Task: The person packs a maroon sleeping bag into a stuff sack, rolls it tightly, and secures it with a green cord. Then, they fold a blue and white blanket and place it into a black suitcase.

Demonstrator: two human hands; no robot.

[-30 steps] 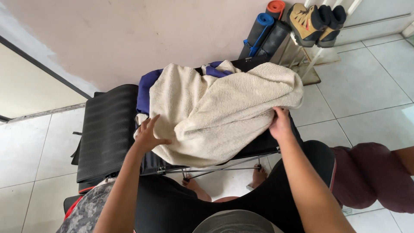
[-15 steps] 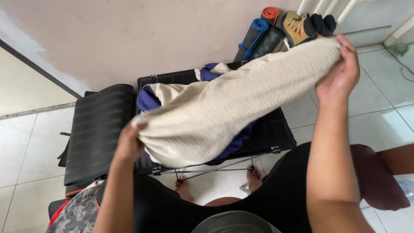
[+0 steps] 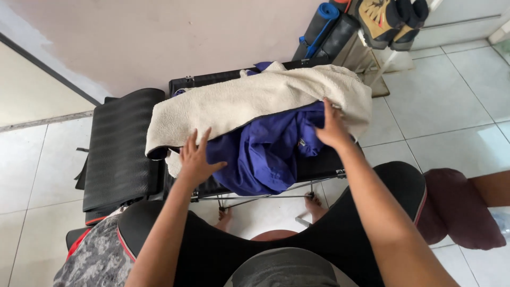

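Ribbed black mat [image 3: 121,146] at far left. Left hand [image 3: 195,159] flat, fingers spread, on blue garment [image 3: 265,151]. Fuzzy cream towel [image 3: 255,101] folded over it across the black surface [image 3: 324,165]. Right hand [image 3: 332,127] pinches towel's edge. Rolled mats [image 3: 325,29], boots [image 3: 390,18] behind.

Cream towel [image 3: 255,101]: thick, fleecy, off-white; folded lengthwise into a long band. It lies across the far half of the black folding table [image 3: 324,165], running from the left edge up to the right corner, where it bunches and hangs a little over the side. Its near edge overlaps the blue garment.

Blue garment [image 3: 265,154]: deep blue, thin fabric, crumpled in a loose heap. It sits in the middle of the table under my towel's near edge and spills over the front rim towards me. A blue scrap peeks out behind the towel's far edge.
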